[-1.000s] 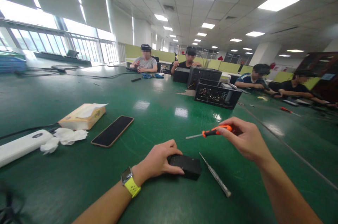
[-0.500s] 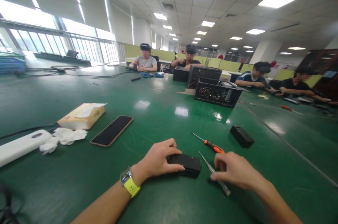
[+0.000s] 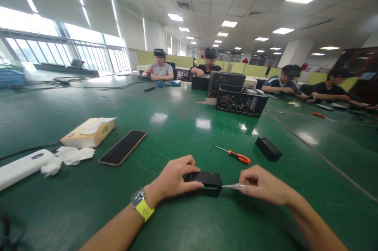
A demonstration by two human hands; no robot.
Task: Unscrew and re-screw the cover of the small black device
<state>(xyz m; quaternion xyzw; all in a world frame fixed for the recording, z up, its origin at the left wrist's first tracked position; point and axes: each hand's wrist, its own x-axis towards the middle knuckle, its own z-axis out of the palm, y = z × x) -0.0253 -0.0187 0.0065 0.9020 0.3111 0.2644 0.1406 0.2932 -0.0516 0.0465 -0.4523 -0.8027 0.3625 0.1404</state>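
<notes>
A small black box [image 3: 211, 182] lies on the green table, its left end between the thumb and fingers of my left hand [image 3: 180, 176]. My right hand [image 3: 255, 184] is closed around the handle of a slim clear-handled screwdriver [image 3: 233, 186]. The blade points left, and its tip is at the right end of the box; whether it goes inside cannot be made out. Beyond my right hand lies an orange and black screwdriver [image 3: 239, 157]. A second black box [image 3: 268, 149] rests farther right.
On the left are a phone [image 3: 123, 147], a tissue pack [image 3: 88, 132], crumpled tissues [image 3: 73, 155] and a white device [image 3: 25, 167]. Black computer cases [image 3: 242, 101] stand farther back. Several people sit around the far side, and another orange screwdriver [image 3: 319, 115] lies at right.
My right hand has picked up the clear-handled screwdriver from the table and brought its tip to the box's right end. My left hand still holds the box.
</notes>
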